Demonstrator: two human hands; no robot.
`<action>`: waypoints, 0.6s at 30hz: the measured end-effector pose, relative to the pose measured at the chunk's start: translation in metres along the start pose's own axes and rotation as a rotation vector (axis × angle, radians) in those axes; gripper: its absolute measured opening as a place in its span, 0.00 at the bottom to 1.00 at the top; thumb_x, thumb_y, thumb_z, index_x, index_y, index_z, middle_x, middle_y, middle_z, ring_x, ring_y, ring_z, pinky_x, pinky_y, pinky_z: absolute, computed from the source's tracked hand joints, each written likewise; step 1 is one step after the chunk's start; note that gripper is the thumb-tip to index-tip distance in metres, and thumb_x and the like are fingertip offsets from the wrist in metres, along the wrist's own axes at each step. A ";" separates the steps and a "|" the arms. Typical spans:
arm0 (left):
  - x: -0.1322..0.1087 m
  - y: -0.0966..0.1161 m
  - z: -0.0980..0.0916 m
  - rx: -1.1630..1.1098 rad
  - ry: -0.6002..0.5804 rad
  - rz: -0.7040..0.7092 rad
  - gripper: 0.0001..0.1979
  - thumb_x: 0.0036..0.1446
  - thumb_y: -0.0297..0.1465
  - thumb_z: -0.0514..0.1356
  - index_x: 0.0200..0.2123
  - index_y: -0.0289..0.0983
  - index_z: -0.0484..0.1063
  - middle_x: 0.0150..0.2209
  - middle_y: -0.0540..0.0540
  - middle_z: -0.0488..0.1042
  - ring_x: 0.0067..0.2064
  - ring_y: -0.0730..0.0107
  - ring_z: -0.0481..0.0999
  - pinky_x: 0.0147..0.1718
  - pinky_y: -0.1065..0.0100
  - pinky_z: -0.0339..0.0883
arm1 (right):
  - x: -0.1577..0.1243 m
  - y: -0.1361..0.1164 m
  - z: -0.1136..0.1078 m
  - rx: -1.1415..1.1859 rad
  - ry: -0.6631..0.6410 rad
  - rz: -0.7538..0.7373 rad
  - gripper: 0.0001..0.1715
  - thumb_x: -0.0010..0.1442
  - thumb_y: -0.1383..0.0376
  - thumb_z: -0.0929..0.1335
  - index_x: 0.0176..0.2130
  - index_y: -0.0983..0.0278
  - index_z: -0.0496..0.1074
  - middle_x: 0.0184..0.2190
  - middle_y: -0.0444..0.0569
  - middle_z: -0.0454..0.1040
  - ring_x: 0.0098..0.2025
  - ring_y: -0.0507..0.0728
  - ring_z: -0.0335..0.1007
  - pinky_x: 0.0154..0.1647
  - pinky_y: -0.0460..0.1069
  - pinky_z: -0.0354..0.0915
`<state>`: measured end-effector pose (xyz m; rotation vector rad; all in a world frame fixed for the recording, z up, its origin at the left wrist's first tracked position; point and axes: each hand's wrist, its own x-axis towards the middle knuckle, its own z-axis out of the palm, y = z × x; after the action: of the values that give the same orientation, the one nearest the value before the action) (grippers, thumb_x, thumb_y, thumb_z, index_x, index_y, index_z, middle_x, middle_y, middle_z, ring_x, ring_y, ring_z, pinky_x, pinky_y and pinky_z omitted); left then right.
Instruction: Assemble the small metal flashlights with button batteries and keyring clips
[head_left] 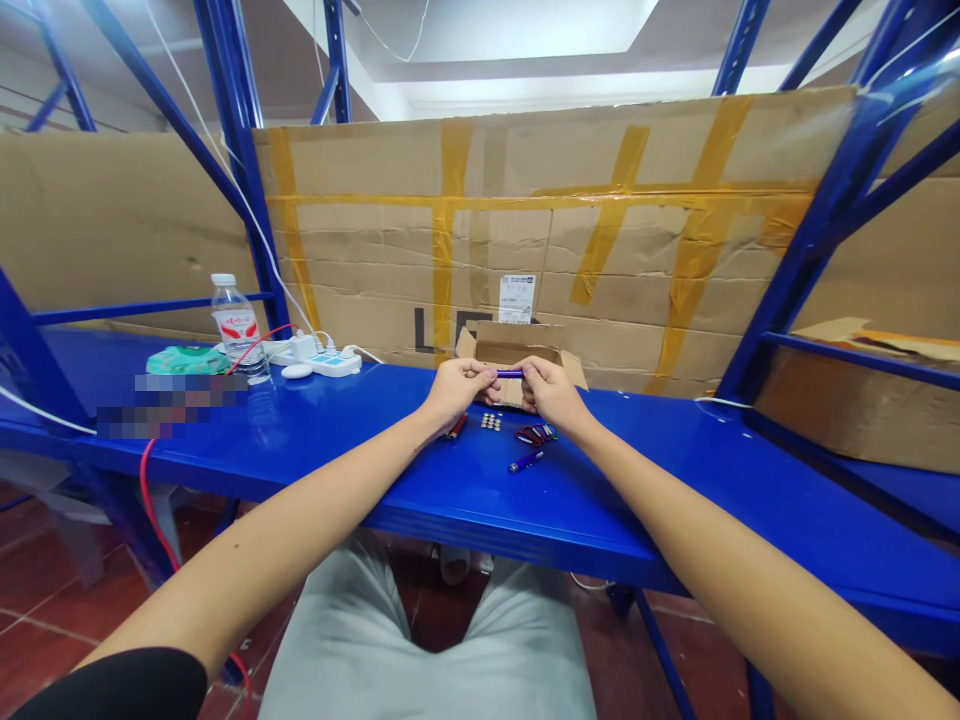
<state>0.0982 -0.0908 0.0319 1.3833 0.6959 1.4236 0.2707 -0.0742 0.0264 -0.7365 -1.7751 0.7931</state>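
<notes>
A slim purple mini flashlight (511, 374) is held level above the table by both hands. My left hand (463, 390) pinches one end of it, and my right hand (549, 388) grips the other end. Just below the hands, small silver button cells (491, 422) lie in neat rows. Beside my left wrist rests a red tube-shaped piece (457, 427). Under my right hand is a small pile of coloured tubes (535, 435), and a second purple mini flashlight (526, 461) lies nearer the table edge.
An opened cardboard box (517, 352) stands behind the hands, against a taped cardboard wall (360, 270). To the left on the blue table (315, 430) are a water bottle (237, 325), a white power strip (330, 363) with cables, and a green packet (186, 360). Blue rack posts frame both sides.
</notes>
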 end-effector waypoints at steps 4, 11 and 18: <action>0.001 0.001 0.002 -0.118 0.008 -0.200 0.07 0.55 0.21 0.64 0.25 0.28 0.70 0.22 0.46 0.73 0.21 0.77 0.71 0.24 0.72 0.66 | -0.003 -0.005 0.000 -0.370 0.072 -0.144 0.16 0.65 0.53 0.60 0.35 0.61 0.67 0.22 0.44 0.65 0.27 0.55 0.63 0.29 0.49 0.61; 0.002 0.001 0.006 -0.294 0.076 -0.318 0.10 0.58 0.18 0.57 0.25 0.30 0.68 0.19 0.49 0.66 0.20 0.81 0.64 0.22 0.74 0.62 | -0.003 -0.003 -0.003 -0.776 -0.051 -0.364 0.09 0.65 0.68 0.59 0.42 0.65 0.66 0.38 0.55 0.72 0.42 0.59 0.68 0.43 0.52 0.63; 0.002 0.001 0.008 -0.279 0.083 -0.306 0.10 0.60 0.22 0.57 0.25 0.31 0.66 0.19 0.50 0.65 0.17 0.82 0.61 0.18 0.75 0.56 | -0.004 -0.005 0.001 -1.153 -0.089 -0.460 0.14 0.68 0.69 0.56 0.46 0.69 0.67 0.38 0.59 0.69 0.38 0.61 0.64 0.40 0.53 0.61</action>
<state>0.1059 -0.0908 0.0349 0.9613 0.6988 1.2819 0.2709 -0.0808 0.0280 -0.9334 -2.3054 -0.6055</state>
